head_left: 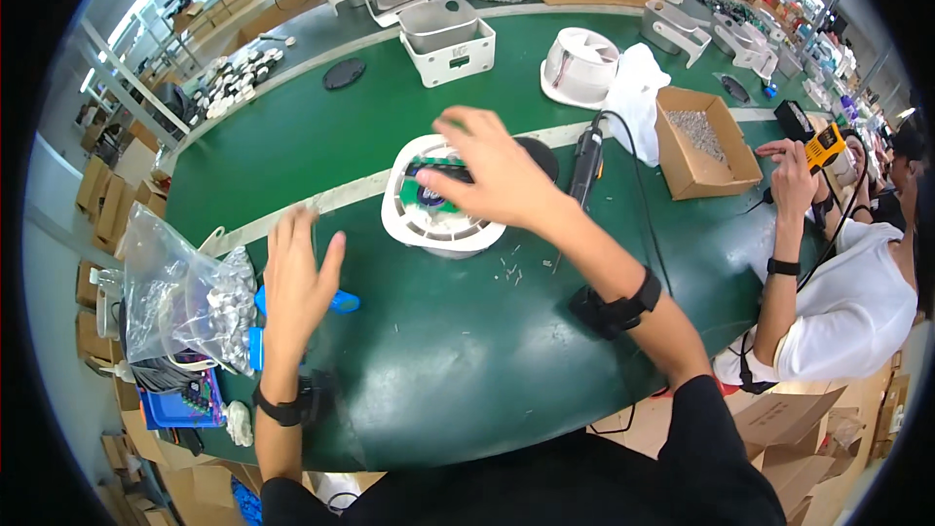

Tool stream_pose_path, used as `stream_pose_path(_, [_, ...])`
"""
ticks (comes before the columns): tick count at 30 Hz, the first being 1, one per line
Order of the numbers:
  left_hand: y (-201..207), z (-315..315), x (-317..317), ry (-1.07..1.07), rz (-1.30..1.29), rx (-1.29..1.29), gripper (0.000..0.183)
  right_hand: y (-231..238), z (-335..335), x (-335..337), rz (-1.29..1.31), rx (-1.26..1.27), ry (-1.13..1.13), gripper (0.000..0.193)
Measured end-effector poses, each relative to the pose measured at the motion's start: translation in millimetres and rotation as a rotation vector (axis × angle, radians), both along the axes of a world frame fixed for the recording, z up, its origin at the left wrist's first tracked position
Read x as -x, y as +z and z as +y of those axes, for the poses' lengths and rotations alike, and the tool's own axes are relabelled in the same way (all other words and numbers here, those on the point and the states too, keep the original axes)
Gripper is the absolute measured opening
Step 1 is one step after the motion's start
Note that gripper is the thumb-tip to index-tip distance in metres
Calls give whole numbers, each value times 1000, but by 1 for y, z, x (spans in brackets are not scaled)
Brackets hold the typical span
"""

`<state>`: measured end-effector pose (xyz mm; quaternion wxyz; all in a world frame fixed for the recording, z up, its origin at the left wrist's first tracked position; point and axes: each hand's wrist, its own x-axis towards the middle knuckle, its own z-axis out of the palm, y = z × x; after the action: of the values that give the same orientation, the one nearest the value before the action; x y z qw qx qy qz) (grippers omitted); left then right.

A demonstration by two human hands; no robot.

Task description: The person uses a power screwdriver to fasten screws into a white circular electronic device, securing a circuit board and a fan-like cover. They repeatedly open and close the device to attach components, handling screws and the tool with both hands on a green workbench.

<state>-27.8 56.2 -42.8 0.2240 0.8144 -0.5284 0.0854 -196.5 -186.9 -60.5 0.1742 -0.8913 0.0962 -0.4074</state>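
Observation:
My right hand [502, 173] is raised over a round white plastic housing [397, 216], its thumb and fingers spread and nothing visibly gripped. Inside the housing lies a green circuit board [421, 196] with dark parts, partly covered by that hand. To the left, my left hand [297, 278] hovers above the table with fingers stretched out, holding nothing. Behind its wrist shows a blue object [344, 302], mostly hidden. A black electric screwdriver [586, 164] with a cable lies just right of the housing. Several small pale pieces [510, 271] are scattered in front of the housing.
A cardboard box of small metal parts [699, 136] stands at right, beside a white bag [636, 97]. Other housings [454, 63] line the far side. A clear plastic bag [175, 282] and blue tray [180, 409] sit at left. A co-worker [838, 302] sits at right, holding a yellow tool [824, 148].

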Motion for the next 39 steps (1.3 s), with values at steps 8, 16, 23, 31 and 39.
stream_pose_path(8, [-20, -93, 66, -535, -422, 107, 52, 18, -54, 100, 852, -310, -679, 68])
stream_pose_path(16, [-48, -96, -34, -58, 1613, 624, 37, -34, -74, 127, 299, -1041, -487, 38])
stream_pose_path(23, [-48, -21, -48, -6, 68, -105, 54, 30, -49, 112, -607, -969, -81, 28])
stream_pose_path(31, [0, -87, -24, -637, 51, -102, 92, 65, 2, 15, -208, -1052, 419, 38])
stream_pose_path(39, [-1, -100, 2, -616, -38, -4, 77, 88, 25, -8, -522, -1253, 246, 24])
